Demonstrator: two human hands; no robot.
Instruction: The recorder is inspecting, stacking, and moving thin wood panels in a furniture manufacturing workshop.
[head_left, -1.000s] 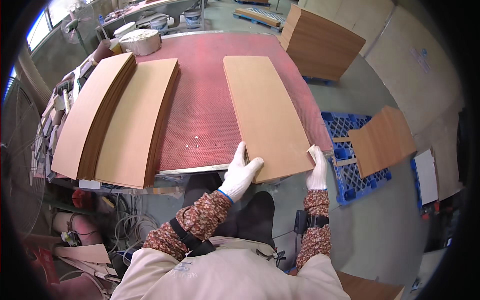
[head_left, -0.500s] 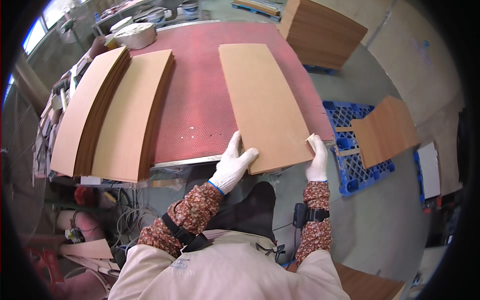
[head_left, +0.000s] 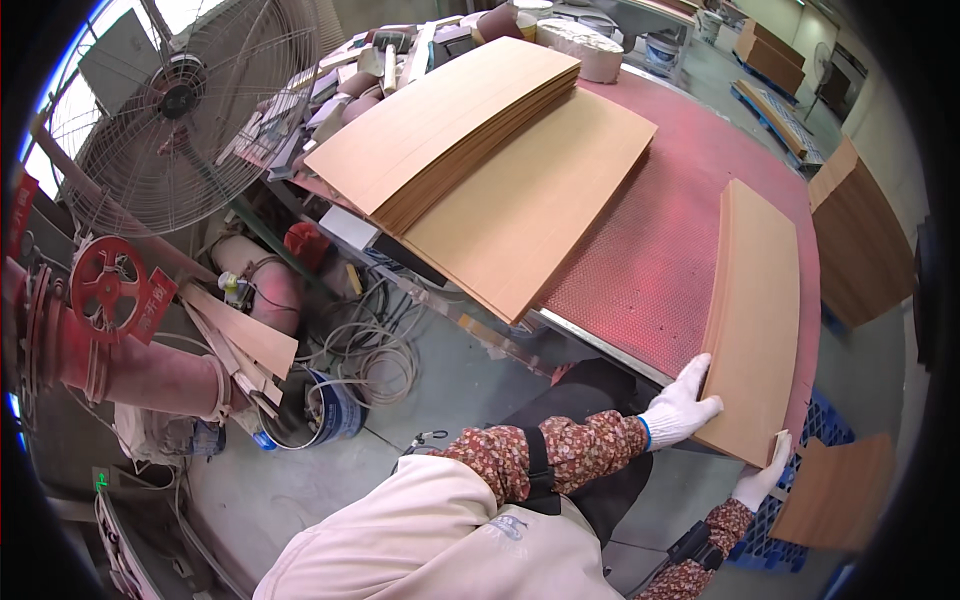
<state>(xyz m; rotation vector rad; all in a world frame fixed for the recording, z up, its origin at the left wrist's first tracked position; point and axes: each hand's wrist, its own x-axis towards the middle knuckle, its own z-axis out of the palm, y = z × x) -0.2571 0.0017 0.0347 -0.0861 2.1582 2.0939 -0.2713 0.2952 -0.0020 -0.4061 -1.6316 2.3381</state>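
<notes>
From the head view, the person grips the near end of a thin wooden board (head_left: 757,310) lying on the red perforated counter (head_left: 655,250). The left hand (head_left: 680,405) clasps its near left corner, the right hand (head_left: 762,478) its near right corner, the two hands apart. The step looks like sliding or lifting this board; the next move seems to call for an even pull from both corners. Two stacks of boards (head_left: 480,150) lie further left on the counter. A large fan (head_left: 175,110), cables and a blue pallet (head_left: 800,500) surround it.
</notes>
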